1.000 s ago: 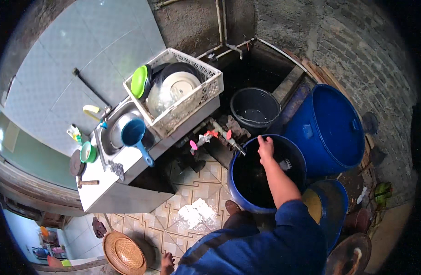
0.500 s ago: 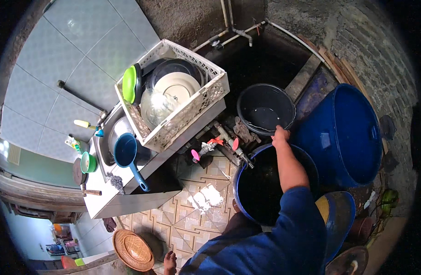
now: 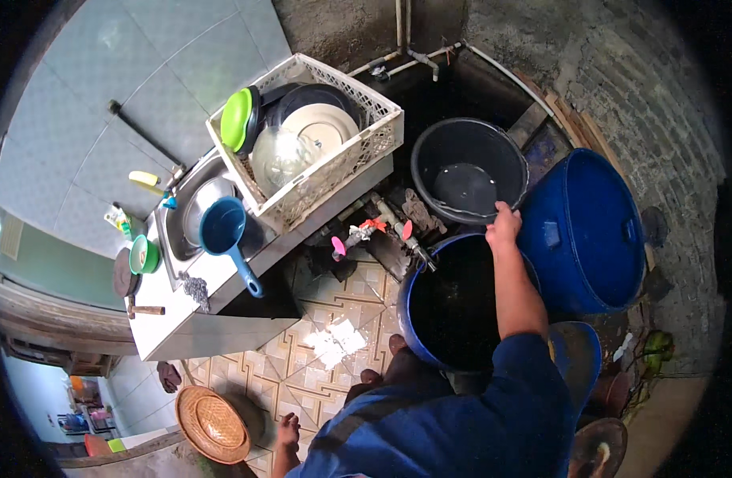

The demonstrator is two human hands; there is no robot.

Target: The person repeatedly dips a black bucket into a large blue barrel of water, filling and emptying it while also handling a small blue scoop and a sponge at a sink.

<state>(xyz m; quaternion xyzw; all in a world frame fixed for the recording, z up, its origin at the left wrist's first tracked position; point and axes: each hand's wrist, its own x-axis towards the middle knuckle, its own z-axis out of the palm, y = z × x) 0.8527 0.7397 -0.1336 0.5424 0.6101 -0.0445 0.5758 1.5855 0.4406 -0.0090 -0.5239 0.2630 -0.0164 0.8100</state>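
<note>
My right hand (image 3: 503, 223) is closed on the near rim of a round black basin (image 3: 465, 187), my arm reaching out over a blue drum. The basin is tilted toward me, with a small pale patch on its inner bottom. Below the basin stands the blue-rimmed drum (image 3: 403, 307), its inside dark. My left hand (image 3: 288, 430) hangs low over the tiled floor, near a round woven basket (image 3: 214, 422); its fingers look loosely apart, with nothing seen in them.
A large blue barrel (image 3: 581, 231) leans at the right. Taps with pink handles (image 3: 339, 245) stick out beside the drum. On the counter are a white crate (image 3: 342, 167) of dishes, a sink (image 3: 170, 239), a blue dipper (image 3: 222, 225) and a green bowl (image 3: 143, 255).
My right hand has moved slightly right and toward me with the basin, which now tips more, showing more of its inside. My view has shifted a little.
</note>
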